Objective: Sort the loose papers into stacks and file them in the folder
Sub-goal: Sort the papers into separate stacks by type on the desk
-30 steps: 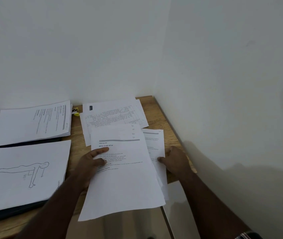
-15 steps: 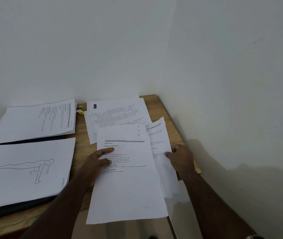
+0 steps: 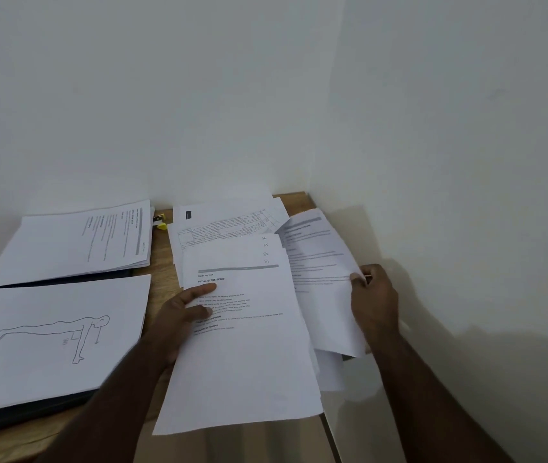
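Left hand [image 3: 179, 312] holds the top sheet [image 3: 245, 345], thumb on its print. Right hand [image 3: 374, 299] pinches a tilted page [image 3: 319, 262], apparently lifted off the desk [image 3: 162, 262].

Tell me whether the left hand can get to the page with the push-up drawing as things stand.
Probably yes. The left hand holds the sheet headed Initial Scene Setup, right beside the push-up drawing page, which lies uncovered on top of its stack. It would likely have to release that sheet first.

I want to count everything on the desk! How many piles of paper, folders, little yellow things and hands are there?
Paper piles on the folder: 2
Loose paper heap: 1
Dark folder: 1
Small yellow thing: 1
Hands: 2
Total: 7
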